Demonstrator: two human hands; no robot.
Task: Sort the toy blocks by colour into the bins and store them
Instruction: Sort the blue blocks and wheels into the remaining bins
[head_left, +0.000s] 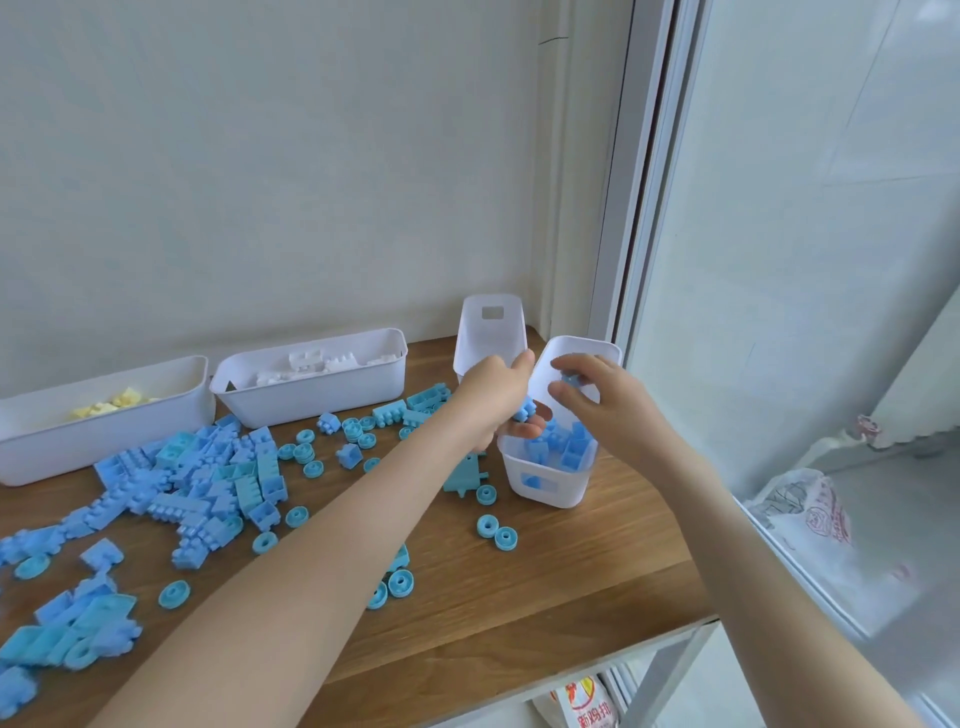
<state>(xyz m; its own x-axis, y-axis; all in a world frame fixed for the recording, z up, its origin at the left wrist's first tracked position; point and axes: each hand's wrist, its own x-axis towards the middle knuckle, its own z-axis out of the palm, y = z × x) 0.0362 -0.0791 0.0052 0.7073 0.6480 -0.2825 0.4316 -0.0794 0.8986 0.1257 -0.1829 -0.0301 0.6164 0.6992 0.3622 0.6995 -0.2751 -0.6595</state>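
A white bin (550, 488) stands at the right of the wooden table (545, 577) and holds several blue blocks (563, 449). My left hand (498, 400) hovers at its left rim, curled around blue blocks (524, 410). Over the bin's far end my right hand (597, 400) pinches a small blue block (570, 379) between thumb and fingers. A big heap of loose blue blocks (197, 483) and wheels covers the left half of the table. A bin with white blocks (311, 384) and a bin with yellow blocks (98, 421) line the wall.
Another white bin (491, 332) stands behind the blue one in the corner; its contents are hidden. Blue wheels (496, 530) lie scattered near the table's front. A glass pane and frame (649, 208) close off the right side. A printed bag (587, 706) sits below the table edge.
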